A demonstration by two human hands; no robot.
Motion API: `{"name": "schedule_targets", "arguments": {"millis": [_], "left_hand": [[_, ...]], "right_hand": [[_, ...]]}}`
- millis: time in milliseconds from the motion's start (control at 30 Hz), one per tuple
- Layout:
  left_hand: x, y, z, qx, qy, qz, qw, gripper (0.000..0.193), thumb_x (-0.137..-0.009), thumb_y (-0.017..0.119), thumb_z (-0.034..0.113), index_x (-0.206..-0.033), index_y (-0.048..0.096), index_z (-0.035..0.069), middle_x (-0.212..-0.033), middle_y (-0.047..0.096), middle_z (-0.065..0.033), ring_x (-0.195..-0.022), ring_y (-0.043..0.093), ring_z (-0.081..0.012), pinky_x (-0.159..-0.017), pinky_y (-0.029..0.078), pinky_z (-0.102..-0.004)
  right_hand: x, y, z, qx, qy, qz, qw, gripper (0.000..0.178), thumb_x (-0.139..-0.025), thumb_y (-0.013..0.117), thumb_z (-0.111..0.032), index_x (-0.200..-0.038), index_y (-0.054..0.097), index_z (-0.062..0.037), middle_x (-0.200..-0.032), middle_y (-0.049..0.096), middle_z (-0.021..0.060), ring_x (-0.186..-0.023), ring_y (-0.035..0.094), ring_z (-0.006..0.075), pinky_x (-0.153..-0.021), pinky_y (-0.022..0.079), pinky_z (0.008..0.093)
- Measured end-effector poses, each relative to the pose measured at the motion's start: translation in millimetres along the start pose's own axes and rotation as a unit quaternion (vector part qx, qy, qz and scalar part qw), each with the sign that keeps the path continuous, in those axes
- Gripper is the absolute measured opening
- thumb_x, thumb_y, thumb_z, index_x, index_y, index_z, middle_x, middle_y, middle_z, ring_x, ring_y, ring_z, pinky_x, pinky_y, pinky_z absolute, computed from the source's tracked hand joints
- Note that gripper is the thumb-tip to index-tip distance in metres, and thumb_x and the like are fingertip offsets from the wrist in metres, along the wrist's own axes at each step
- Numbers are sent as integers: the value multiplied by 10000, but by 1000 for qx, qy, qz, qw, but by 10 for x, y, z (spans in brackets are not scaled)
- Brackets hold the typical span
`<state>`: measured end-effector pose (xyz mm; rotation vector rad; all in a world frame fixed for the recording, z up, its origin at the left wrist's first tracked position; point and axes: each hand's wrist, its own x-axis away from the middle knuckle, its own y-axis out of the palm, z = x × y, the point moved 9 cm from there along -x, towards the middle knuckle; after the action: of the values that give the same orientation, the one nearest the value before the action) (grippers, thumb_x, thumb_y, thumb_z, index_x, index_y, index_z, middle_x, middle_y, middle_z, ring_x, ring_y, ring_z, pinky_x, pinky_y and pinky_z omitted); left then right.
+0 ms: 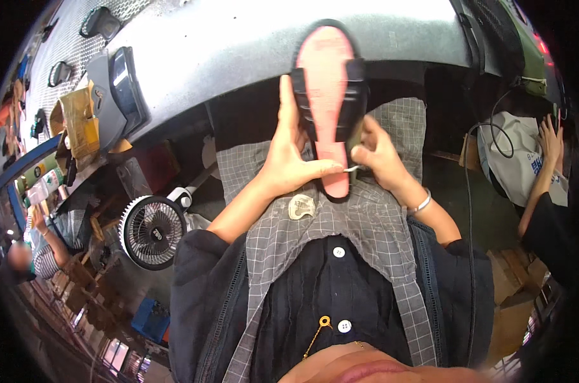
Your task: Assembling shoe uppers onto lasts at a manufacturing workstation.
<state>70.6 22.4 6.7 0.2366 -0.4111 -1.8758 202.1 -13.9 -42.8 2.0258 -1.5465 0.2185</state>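
A sandal (327, 83) with a long pink sole face and black straps folded over its edges is held upright in front of my lap. My left hand (288, 153) grips its left side, the thumb lying across the narrow pink end. Close against its lower right edge is my right hand (380, 153), fingers curled and pinched together. A small whitish sliver shows between the left thumb tip and the right hand; what it is I cannot make out. The sandal is slightly blurred. A checked grey apron (366, 217) covers my lap, with a pale scrap (302, 207) on it.
A metal worktable (225, 45) runs across the front, its edge behind the sandal. At left stand a dark-screened device (128, 86) and a white-and-black fan (153, 232). A black cable (469, 223) hangs at right, near a co-worker's hand (549, 139) and a white sack (509, 153).
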Motion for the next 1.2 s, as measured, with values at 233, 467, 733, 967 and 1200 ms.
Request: {"name": "schedule_targets", "arguments": {"millis": [233,467,733,967,1200], "left_hand": [[-45,-56,113,118,-18,100,988,631,-629,782,115,-1164,471,-11,-1077,563,-97,-973,554,-189,-884,441,-344],[-1023,42,783,149,70,45,985,620,-569,779,191,-1092,498,11,-953,574,-81,-847,565,-183,-781,460,-321],[-2057,-2450,1767,-157,177,550,801,459,-788,633,230,-1101,515,-85,-1013,596,-184,-898,598,-237,-699,511,-323],[-2939,-896,1002,-596,266,141,745,304,-785,591,217,-1071,650,132,-1221,534,-190,-1175,467,-355,-962,384,-428],[-3553,-518,475,-703,67,121,698,605,-817,522,484,-1152,514,-19,-1298,423,-194,-1225,364,-338,-977,347,-462]], "right_hand": [[39,549,-694,122,-86,-84,985,718,-653,744,-34,-1275,386,-34,-1157,511,64,-1096,469,145,-936,388,300],[120,339,-923,42,-96,-44,994,641,-693,719,-34,-1260,424,7,-1139,544,67,-1057,506,148,-922,404,303],[214,-217,-1133,74,-133,73,986,639,-689,690,-57,-1256,415,45,-1116,551,80,-1028,518,155,-905,404,290],[177,-474,-2013,508,-255,293,769,618,-659,656,-7,-1250,475,-5,-1156,513,194,-1092,480,331,-968,359,380],[-11,-570,-2024,381,-291,305,822,535,-681,661,1,-1192,510,51,-1157,553,181,-1060,547,265,-922,409,331]]}}
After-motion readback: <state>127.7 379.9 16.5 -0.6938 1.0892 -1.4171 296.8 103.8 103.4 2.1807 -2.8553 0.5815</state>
